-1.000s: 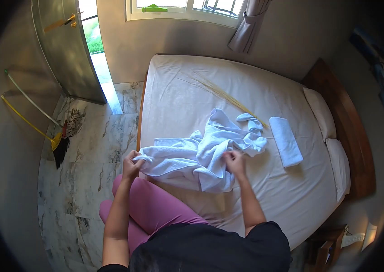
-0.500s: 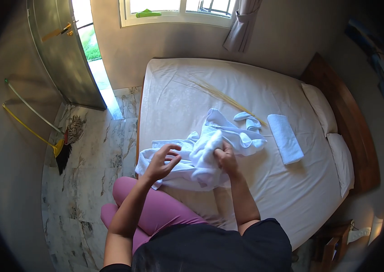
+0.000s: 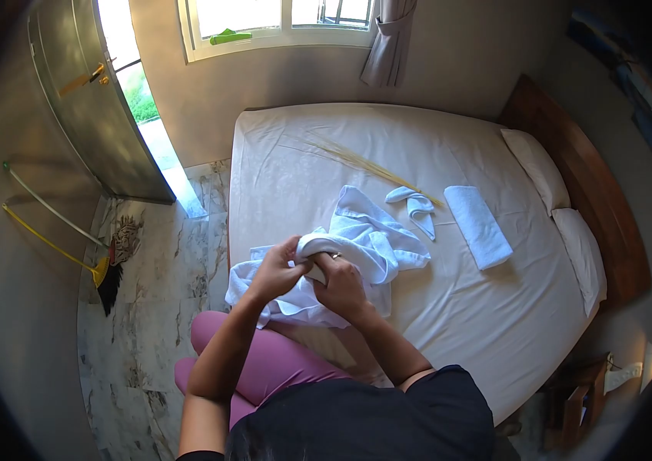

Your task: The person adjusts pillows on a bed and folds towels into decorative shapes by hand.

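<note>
Both of my hands are together over the near left part of the bed, gripping a white towel (image 3: 353,252). My left hand (image 3: 278,270) is closed on its bunched edge. My right hand (image 3: 339,284), with a ring on one finger, is closed on the same edge just to the right. The towel's far end spreads loosely over the sheet. More crumpled white cloth (image 3: 299,309) lies under and left of my hands. To the right are a small twisted white cloth (image 3: 416,207) and a rolled white towel (image 3: 478,227).
A bundle of thin straw-coloured sticks (image 3: 368,164) lies across the bed (image 3: 280,161). Two pillows (image 3: 535,167) rest by the wooden headboard (image 3: 583,192). A broom (image 3: 103,275) and a mop (image 3: 124,240) lean at the left wall, near the partly open door (image 3: 99,107).
My left hand, open before, has closed on the towel. My right hand has moved left toward it, bringing the towel along. The small cloth now lies apart from the towel.
</note>
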A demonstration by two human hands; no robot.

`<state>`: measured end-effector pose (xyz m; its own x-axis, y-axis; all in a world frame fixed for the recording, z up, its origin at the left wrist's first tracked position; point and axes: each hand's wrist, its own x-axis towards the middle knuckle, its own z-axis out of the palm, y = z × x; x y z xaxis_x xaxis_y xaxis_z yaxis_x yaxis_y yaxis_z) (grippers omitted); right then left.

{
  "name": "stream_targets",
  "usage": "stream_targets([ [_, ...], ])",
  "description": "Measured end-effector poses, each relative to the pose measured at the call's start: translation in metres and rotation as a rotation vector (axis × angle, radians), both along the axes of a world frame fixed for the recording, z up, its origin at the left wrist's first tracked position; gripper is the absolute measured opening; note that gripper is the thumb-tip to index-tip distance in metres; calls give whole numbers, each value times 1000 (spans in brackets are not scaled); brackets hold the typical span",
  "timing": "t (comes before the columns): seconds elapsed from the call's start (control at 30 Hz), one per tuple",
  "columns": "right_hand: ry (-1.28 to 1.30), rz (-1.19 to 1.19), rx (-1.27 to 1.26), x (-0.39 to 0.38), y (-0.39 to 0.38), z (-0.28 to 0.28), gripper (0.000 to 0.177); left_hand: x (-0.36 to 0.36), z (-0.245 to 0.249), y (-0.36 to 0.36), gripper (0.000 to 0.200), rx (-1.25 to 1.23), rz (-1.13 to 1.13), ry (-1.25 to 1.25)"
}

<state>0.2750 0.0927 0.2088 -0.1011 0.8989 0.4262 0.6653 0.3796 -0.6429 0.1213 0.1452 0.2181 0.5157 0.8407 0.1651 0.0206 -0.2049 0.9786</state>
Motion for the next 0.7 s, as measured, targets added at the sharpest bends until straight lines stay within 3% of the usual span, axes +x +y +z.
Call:
stream_targets([
  [0.07, -25, -82, 67, 5, -3, -1, 19, -7, 10, 3, 23, -111, 73, 45],
  [0.17, -65, -254, 252, 24, 4, -24, 8, -10, -12, 11, 28, 68, 301, 0],
  [0.2, -81, -315, 340, 34, 10, -31, 8, -13, -3, 10, 36, 13, 295, -81],
  [0.3, -155, -465, 514, 64, 21, -20, 23, -17, 34, 5, 40, -54, 560, -315],
  [0.37, -117, -505, 515, 81, 28, -2, 8, -29, 53, 8, 33, 97, 509, -394],
  [0.43, -126, -589, 556, 93, 28, 22, 16, -39, 70, 9, 31, 110, 533, -522],
  [0.57, -149, -685, 627, 126, 15, 46, 32, -67, 78, -3, 30, 98, 789, -569],
  [0.63, -140, -716, 578, 144, 5, 30, 44, -88, 64, -19, 31, -43, 921, -483],
  [0.7, -145, -745, 497, 163, -3, -2, 43, -118, 23, -26, 33, -29, 983, -443],
])
